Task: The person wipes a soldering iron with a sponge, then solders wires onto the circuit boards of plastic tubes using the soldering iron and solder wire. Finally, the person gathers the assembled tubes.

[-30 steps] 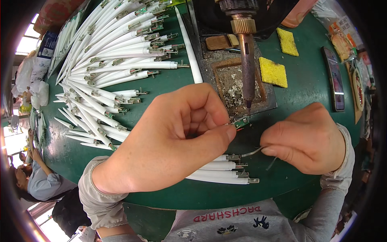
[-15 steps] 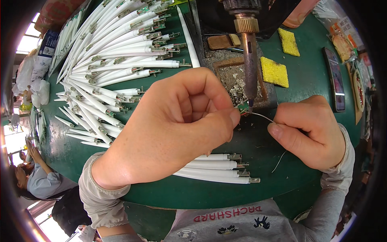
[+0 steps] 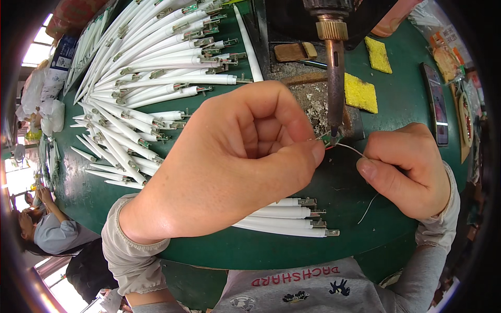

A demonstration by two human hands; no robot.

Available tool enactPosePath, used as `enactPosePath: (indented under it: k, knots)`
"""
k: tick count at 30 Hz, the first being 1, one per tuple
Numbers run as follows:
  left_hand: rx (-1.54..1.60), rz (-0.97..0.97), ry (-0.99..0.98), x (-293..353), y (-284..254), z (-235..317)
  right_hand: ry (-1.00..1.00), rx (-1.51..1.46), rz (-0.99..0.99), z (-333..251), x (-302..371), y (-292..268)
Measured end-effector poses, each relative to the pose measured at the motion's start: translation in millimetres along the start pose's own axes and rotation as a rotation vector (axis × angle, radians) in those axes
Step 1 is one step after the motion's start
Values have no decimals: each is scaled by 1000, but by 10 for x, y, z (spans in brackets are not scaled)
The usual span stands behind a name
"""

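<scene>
My left hand (image 3: pixel 229 161) pinches a small green circuit board (image 3: pixel 326 140) between thumb and forefinger; a red wire shows at its edge, and whatever lies behind my palm is hidden. From above, the tip of an upright soldering iron (image 3: pixel 335 83) meets the board. My right hand (image 3: pixel 407 172) is closed on a thin solder wire (image 3: pixel 350 148), one end reaching the iron's tip and the tail hanging below my fingers. Under my left wrist lie several white pen-shaped tubes (image 3: pixel 282 224) with metal and circuit ends. A large fanned heap of similar tubes (image 3: pixel 156 68) covers the left.
Behind the iron sits a solder-crumbed tray (image 3: pixel 313 101) with a brown block (image 3: pixel 289 52). Two yellow sponges (image 3: pixel 360 94) lie to its right, then a phone (image 3: pixel 436 104) and plastic bags (image 3: pixel 443 41). Another person (image 3: pixel 57 229) sits at far left, beyond the green table (image 3: pixel 209 253).
The scene has shifted slightly rightward in the picture, the iron and my left hand most. Both hands keep their grips, and the board and solder wire remain at the iron's tip.
</scene>
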State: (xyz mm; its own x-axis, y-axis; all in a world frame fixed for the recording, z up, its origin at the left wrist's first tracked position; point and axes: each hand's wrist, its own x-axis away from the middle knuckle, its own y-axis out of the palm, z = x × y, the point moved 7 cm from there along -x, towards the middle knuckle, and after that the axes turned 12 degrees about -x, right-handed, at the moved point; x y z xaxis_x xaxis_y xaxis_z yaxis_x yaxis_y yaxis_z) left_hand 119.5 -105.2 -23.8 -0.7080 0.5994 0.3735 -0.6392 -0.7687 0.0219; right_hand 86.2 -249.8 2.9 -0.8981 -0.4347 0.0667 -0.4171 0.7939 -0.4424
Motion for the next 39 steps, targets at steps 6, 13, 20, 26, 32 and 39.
enactPosePath:
  k: [6, 13, 20, 26, 32, 39]
  knots:
    - [30, -22, -80, 8, -57, -84, 73, 62, 6, 13, 20, -2]
    - [31, -132, -194, 18, 58, -120, -448, 276, 213, -144, 70, 61]
    - [-11, -227, -258, 87, 154, -177, -759, 373, 112, -237, 203, 185]
    - [12, -278, -237, 102, 208, -210, -900, 478, 154, -325, 261, 262]
    - [2, -314, -243, 110, 229, -203, -960, 593, 220, -346, 328, 301]
    - [38, -312, -185, 122, 203, -194, -894, 471, 127, -275, 269, 226]
